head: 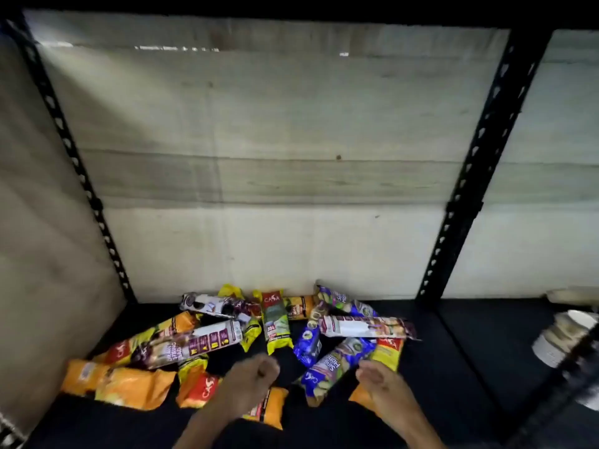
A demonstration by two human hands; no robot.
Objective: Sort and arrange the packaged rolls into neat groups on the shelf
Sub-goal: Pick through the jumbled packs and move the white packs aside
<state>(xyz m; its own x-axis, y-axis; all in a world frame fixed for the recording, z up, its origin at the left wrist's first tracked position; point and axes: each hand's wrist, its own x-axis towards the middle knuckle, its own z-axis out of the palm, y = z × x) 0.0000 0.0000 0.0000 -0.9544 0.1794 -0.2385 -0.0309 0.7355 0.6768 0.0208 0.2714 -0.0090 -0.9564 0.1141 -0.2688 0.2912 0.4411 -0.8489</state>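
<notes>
The packaged rolls (246, 338) lie in a loose heap along the lower middle of the frame, on the dark shelf (453, 367), crossing one another at all angles; orange packs (129, 382) gather at the lower left, a green pack (275, 322) stands lengthwise in the centre, blue packs (327, 364) slant to the right of it, and a white pack (366, 326) lies across the top of them; no neat group exists yet, so I judge the sorting hardly begun.

My left hand (251, 382) hovers low in the centre, just under the green pack, fingers curled in toward the palm; whether they pinch anything I cannot tell, for the picture blurs there; my right hand (384, 385) sits at the lower right, fingers held loosely together and slightly bent, resting on or just over the end of an orange and yellow pack (387, 353), with the blue pack just beside it.

To do this step well, I should lift the topmost packs first rather than drag from beneath; take one colour at a time; lay each pack parallel to its fellows, ends level; the bare dark shelf at the right of the frame looks a fair place to begin a row.
</notes>
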